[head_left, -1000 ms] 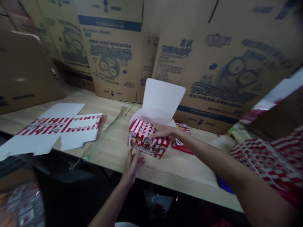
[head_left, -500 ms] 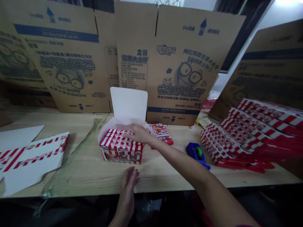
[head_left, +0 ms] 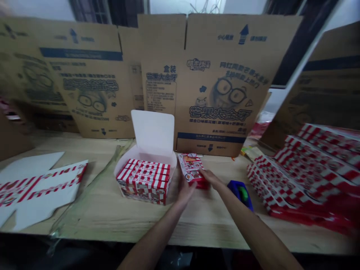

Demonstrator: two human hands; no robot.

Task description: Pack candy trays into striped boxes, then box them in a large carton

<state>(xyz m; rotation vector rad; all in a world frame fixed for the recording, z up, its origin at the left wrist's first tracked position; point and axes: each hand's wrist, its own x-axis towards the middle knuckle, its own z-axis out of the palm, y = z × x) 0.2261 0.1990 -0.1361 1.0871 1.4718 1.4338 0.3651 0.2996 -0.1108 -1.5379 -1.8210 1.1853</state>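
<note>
An open display carton (head_left: 157,193) with its white lid raised stands on the table, holding a row of slim red-and-white striped boxes (head_left: 146,170). To its right lie flat red-and-white boxes (head_left: 192,165) with pictures on top. My left hand (head_left: 185,191), blurred, is at their near left corner, thumb and fingers apart. On their right edge my right hand (head_left: 211,179) has its fingers closed; its fingertips are partly smeared. A blue tape dispenser (head_left: 239,193) with a green roll sits right of my right hand.
Stacked red-and-white striped boxes (head_left: 306,176) fill the right side. Flat, unfolded white carton blanks (head_left: 47,195) lie at the left. Large brown cardboard boxes (head_left: 225,135) stand along the back. Clear tape or film (head_left: 92,187) runs across the table left of the carton.
My right hand has left the striped boxes in the carton and moved right to the flat boxes. My left hand has moved there too, from in front of the carton.
</note>
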